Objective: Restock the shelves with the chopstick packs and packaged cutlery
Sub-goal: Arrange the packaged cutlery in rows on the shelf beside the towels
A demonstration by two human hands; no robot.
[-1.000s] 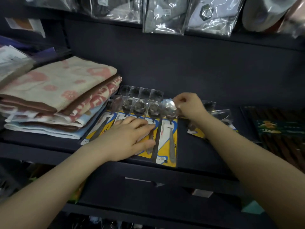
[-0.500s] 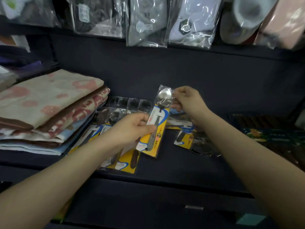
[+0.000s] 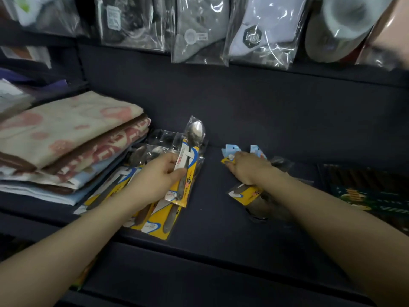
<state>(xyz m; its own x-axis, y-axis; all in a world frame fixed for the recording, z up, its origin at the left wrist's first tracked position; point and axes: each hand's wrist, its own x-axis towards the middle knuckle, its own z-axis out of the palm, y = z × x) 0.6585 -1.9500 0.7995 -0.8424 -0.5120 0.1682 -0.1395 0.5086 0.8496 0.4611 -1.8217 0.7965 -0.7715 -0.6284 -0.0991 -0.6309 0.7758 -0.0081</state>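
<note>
Holding a spoon pack (image 3: 190, 160) mid-frame, my left hand (image 3: 155, 178) pinches it; my right hand (image 3: 247, 168) grips cutlery packs (image 3: 245, 193) on the shelf (image 3: 212, 218). Slick plastic could slip.

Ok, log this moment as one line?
left hand: holds spoon pack tilted up | right hand: on cutlery packs | shelf: restocking under way
</note>
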